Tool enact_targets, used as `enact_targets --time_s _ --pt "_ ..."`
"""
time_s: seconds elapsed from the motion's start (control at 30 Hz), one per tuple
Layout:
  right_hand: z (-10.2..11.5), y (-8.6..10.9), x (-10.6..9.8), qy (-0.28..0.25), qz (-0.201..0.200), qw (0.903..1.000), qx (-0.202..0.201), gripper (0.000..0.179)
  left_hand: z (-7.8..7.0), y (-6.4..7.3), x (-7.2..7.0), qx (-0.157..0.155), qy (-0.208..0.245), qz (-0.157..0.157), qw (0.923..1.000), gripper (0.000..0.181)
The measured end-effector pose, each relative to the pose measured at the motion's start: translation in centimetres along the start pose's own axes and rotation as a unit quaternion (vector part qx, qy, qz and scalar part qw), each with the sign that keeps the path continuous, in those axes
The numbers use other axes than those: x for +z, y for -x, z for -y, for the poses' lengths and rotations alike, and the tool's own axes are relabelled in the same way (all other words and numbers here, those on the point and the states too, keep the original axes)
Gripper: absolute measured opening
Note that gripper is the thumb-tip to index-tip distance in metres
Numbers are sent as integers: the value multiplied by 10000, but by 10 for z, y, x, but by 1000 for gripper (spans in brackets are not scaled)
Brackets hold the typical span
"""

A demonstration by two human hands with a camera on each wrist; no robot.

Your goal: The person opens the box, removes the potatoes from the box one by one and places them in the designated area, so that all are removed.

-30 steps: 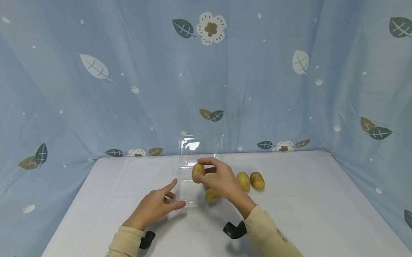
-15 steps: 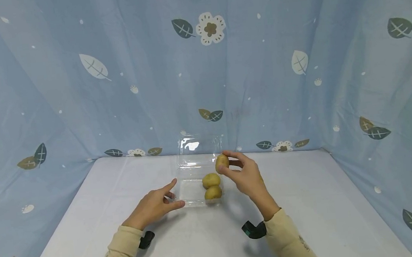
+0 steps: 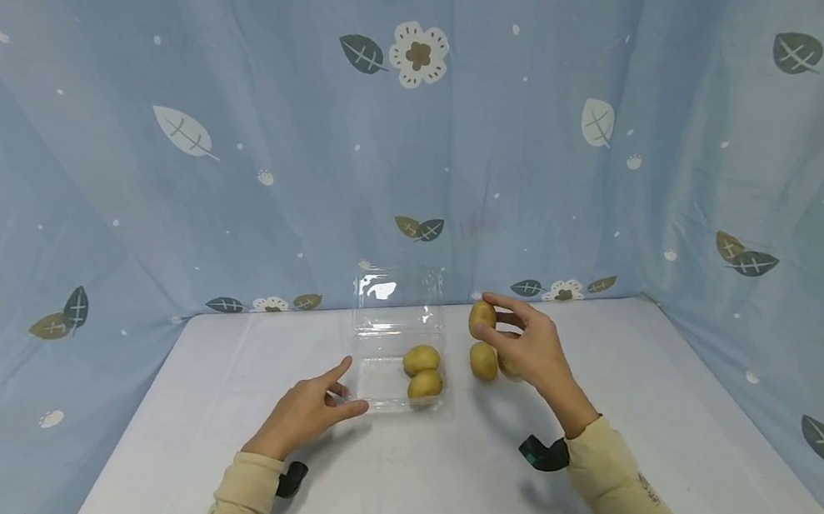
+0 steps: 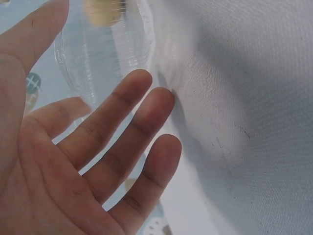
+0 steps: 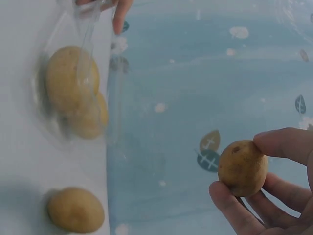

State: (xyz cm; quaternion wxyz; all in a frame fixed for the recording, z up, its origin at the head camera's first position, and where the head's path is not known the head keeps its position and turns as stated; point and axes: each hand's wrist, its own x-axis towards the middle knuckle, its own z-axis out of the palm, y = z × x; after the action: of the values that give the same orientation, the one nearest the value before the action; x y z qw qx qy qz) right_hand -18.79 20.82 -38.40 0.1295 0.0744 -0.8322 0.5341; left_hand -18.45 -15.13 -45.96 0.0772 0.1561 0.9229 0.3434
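My right hand (image 3: 538, 348) pinches a potato (image 5: 243, 168) between thumb and fingertips. It holds it raised, to the right of a clear plastic clamshell box (image 3: 379, 378). Two potatoes (image 3: 421, 360) lie in the right half of this box, one behind the other. Its transparent lid (image 3: 399, 319) stands up at the back. On the table beside the box sits a loose potato (image 3: 483, 362), and another potato (image 3: 508, 367) is partly covered by my right hand. At the box's left edge is my left hand (image 3: 304, 415), fingers relaxed and spread, palm showing in the left wrist view.
A white cloth covers the table (image 3: 407, 492). Behind it hangs a blue curtain (image 3: 313, 175) with leaf and flower prints, its lower edge close behind the raised lid. Dark wrist mounts (image 3: 546, 454) stick out by both sleeves.
My right hand has moved right with the potato, from over the box to above the loose potatoes. The two potatoes in the box show fully now. My left hand stays at the box's edge.
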Motion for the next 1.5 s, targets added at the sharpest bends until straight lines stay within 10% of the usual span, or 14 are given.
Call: enact_targets --time_s 1.5 --pt "-78 -1 -56 1311 -20 9884 771 55 0 0 -1 11 2 11 10000 90"
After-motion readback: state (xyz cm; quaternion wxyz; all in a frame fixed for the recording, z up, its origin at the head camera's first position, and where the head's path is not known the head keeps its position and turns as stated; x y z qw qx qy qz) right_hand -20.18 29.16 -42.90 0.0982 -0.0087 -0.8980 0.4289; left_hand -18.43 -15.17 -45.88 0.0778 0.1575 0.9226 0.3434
